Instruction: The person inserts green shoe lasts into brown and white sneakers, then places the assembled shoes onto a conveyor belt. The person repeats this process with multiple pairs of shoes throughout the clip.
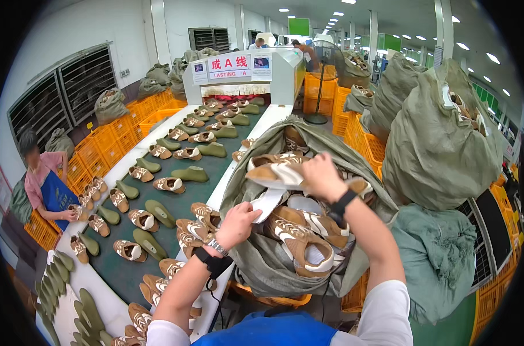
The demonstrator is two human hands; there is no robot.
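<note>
Pinching flat white insole-shaped piece [269,203] with left hand [239,222], gripping low-cut tan-and-white suede-look shoe [278,174] with right hand [324,177], bit blurry, but probably light, bendy, best cupped from below.

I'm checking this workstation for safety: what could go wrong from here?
Shoes heaped in the open sack might tumble out. A cord hanging below the left hand could snag on the sack. The shoe in the right hand, gripped at one end, could slip.

Two hands [239,225]; dozens of shoes [299,239]; one fan [320,83]
</note>
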